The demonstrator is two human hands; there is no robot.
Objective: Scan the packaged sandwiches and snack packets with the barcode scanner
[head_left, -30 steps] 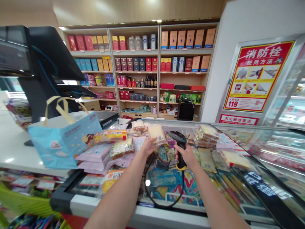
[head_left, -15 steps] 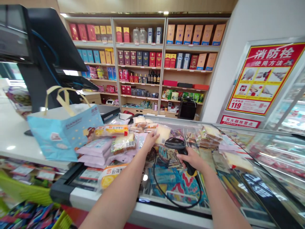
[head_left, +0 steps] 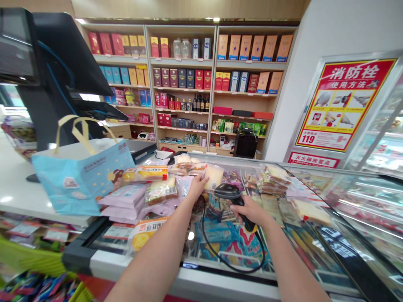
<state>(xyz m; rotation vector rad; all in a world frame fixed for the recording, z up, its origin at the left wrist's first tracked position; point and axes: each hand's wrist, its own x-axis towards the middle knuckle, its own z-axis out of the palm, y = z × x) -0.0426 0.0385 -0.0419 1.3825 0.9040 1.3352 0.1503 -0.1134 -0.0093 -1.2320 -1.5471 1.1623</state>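
My left hand [head_left: 199, 185] is closed on the edge of a wrapped sandwich [head_left: 214, 176], pale bread with a barcode label facing me. In my right hand [head_left: 247, 209] is a black barcode scanner [head_left: 228, 191], its head pointing left toward the sandwich, just apart from it. The scanner's cable [head_left: 220, 259] loops down over the glass top. Left of my left hand lie another wrapped sandwich [head_left: 163, 189], lilac packets [head_left: 126, 201] in a stack and a yellow toast pack [head_left: 145, 173]. A second toast pack [head_left: 146, 235] lies partly behind my left forearm.
A light-blue paper bag [head_left: 85, 176] stands at the left beside a black monitor [head_left: 67, 54]. More wrapped sandwiches [head_left: 273, 179] are piled to the right, with a single one [head_left: 311, 211] nearer me. Shelves of boxes [head_left: 181, 79] line the back wall.
The view has shifted slightly, so the scene sits a little further left. Both hands keep their grip, and the scanner stays pointed at the sandwich.
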